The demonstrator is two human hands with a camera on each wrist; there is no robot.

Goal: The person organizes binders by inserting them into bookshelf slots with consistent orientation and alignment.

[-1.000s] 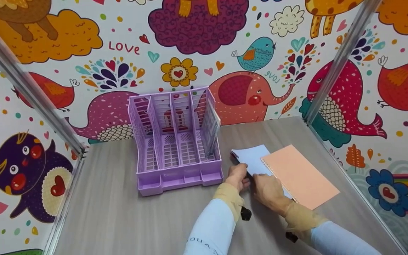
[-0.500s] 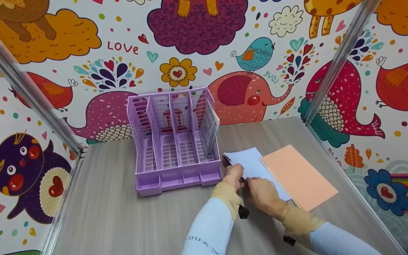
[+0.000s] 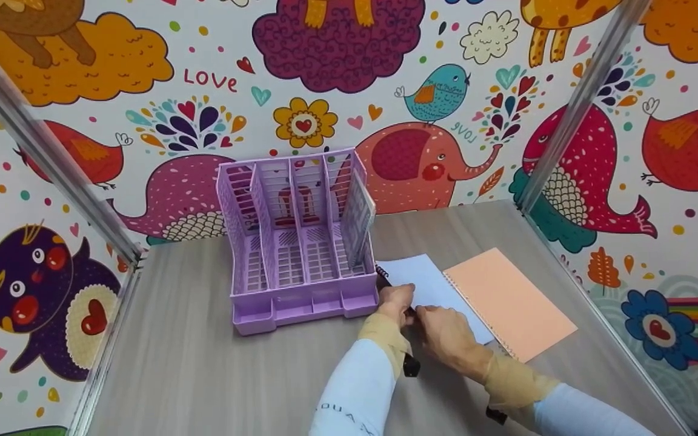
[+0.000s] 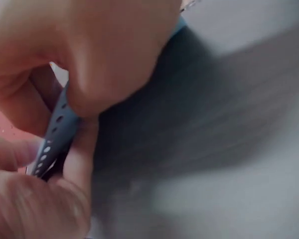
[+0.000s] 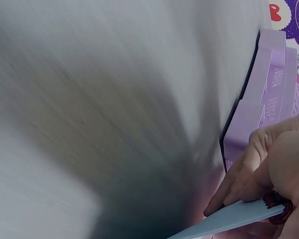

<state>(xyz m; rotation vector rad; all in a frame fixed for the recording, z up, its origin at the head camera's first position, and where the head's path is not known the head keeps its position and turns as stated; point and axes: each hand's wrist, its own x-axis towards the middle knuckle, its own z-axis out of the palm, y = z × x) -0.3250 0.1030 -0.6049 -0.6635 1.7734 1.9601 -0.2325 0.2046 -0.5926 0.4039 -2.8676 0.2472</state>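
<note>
In the head view a light blue spiral notebook point(image 3: 425, 278) lies tilted on the table, right of the purple file rack. Its black coil point(image 3: 382, 272) shows at the upper left corner. My left hand point(image 3: 396, 303) pinches the notebook's left edge at the coil. Close beside it, my right hand point(image 3: 449, 336) grips the same edge nearer to me. Punched holes along the blue edge point(image 4: 52, 132) show between the fingers in the left wrist view. The right wrist view has the blue cover point(image 5: 234, 219) with a dark coil at the hand. A peach sheet point(image 3: 509, 303) with a toothed edge lies at right.
The purple file rack point(image 3: 306, 303) stands left of the hands, its front corner near the left hand. A thin grey board point(image 3: 359, 221) leans upright in its rightmost compartment. Patterned walls with metal posts point(image 3: 579, 109) enclose the grey wooden table point(image 3: 185, 363).
Both hands have shifted left with the blue notebook, drawing it away from the peach sheet and closer to the rack. The grip on its coiled edge stays much the same.
</note>
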